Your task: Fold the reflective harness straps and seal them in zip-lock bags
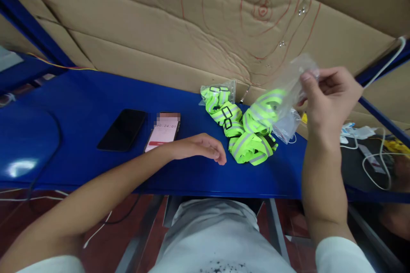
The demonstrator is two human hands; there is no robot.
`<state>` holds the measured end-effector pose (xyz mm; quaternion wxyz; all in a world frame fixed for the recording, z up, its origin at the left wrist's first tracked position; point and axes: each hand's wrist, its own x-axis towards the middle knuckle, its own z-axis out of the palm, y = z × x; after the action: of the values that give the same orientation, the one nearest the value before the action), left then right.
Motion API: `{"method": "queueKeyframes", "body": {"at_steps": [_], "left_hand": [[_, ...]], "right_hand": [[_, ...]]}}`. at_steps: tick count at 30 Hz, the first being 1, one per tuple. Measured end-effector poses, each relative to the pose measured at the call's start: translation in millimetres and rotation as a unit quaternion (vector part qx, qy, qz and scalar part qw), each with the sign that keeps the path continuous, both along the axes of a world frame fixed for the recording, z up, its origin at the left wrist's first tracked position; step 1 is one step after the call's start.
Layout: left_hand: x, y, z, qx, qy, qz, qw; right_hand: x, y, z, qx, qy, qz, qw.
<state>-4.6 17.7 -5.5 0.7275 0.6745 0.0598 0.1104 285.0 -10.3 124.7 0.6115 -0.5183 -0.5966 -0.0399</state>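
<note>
The head camera faces forward and down, seemingly near the blue table [83, 98].

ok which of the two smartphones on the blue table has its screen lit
The right-hand smartphone, nearer the person's left hand: its pale pinkish screen shows timer-like digits, while the other smartphone is dark.

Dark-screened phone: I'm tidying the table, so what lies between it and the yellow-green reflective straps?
The lit-screen phone comes first, then the left hand, as the head view shows.
</note>
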Motion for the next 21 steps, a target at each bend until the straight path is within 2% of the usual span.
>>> {"method": "queueKeyframes", "body": {"at_steps": [1, 4, 5, 6, 7, 9, 11, 12, 14, 16, 17, 18, 21], "left_hand": [[0.1, -0.1, -0.3, 0.021, 0.005, -0.009, 1.000], [3.3, -6.1, -1.9, 0.127, 0.016, -0.024, 0.991], [5.7, -10.4, -2.6, 0.191, 0.019, -0.007, 0.981], [8.9, -15.8, -3.4, 0.273, 0.024, 0.026, 0.961], [12.9, -21.8, -4.1, 0.365, 0.030, 0.065, 0.928], [22.9, -34.0, -5.4, 0.539, 0.034, 0.128, 0.832], [34.6, -42.9, -6.5, 0.655, 0.028, 0.141, 0.742], [40.8, -45.1, -7.1, 0.689, 0.023, 0.139, 0.711], [53.7, -44.5, -8.7, 0.725, 0.028, 0.157, 0.671], [67.7, -38.3, -11.7, 0.733, 0.056, 0.188, 0.652], [75.2, -33.9, -13.7, 0.730, 0.074, 0.203, 0.648], [83.1, -29.4, -16.2, 0.726, 0.091, 0.218, 0.646], [107.2, -18.5, -24.5, 0.711, 0.122, 0.252, 0.645]], "right_hand": [[4.5, 6.6, 3.0, 0.002, 0.002, 0.007, 1.000], [18.3, 13.9, 11.6, -0.084, -0.049, 0.014, 0.995], [22.4, 11.6, 15.8, -0.072, -0.059, 0.001, 0.996], [26.3, 7.5, 21.4, -0.024, -0.057, -0.019, 0.998], [30.3, 2.3, 28.0, 0.044, -0.045, -0.039, 0.997], [41.2, -6.5, 42.1, 0.124, -0.041, -0.059, 0.990], [59.7, -7.1, 51.0, 0.118, -0.074, -0.077, 0.987], [72.5, -3.5, 51.4, 0.102, -0.089, -0.102, 0.986], [103.7, 9.0, 42.0, 0.048, -0.096, -0.183, 0.977], [135.4, 22.5, 20.4, -0.077, -0.109, -0.253, 0.958], [148.5, 27.7, 6.4, -0.147, -0.138, -0.280, 0.939], [158.5, 31.3, -9.0, -0.205, -0.170, -0.292, 0.919], [167.1, 32.7, -58.4, -0.224, -0.194, -0.274, 0.915]]}}
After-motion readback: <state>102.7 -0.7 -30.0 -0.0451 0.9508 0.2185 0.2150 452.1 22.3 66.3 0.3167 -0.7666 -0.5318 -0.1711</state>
